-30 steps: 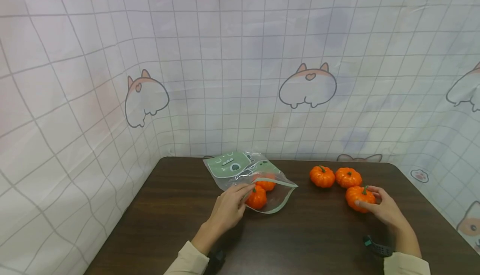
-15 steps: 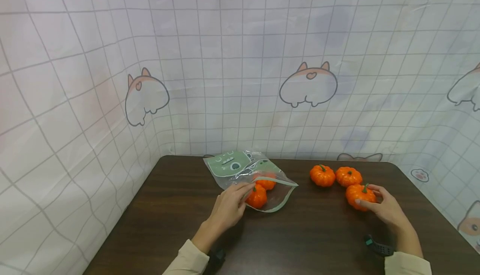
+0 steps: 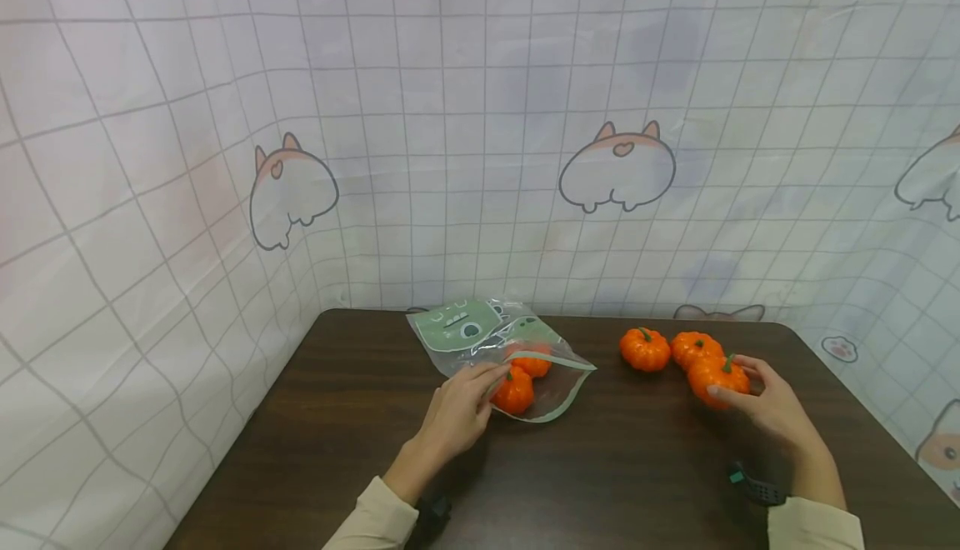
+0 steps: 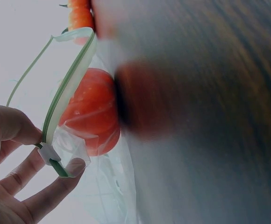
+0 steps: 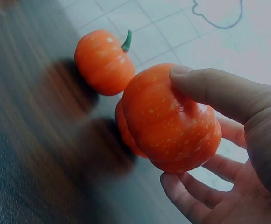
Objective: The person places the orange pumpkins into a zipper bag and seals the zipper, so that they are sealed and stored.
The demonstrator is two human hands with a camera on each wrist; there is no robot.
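Over the last second the right hand [image 3: 772,408] lifted its small orange pumpkin [image 3: 717,377] off the table [image 3: 645,467]. Earlier that pumpkin sat on the wood, a little nearer the person than the two loose pumpkins; now it was held clear of the surface, higher in the head view and partly overlapping the nearer loose pumpkin [image 3: 693,347]. In the right wrist view it hung between thumb and fingers [image 5: 191,196] with its dark reflection on the wood beneath it. The hand itself rose and drew slightly away from the person with the pumpkin, the wrist following.
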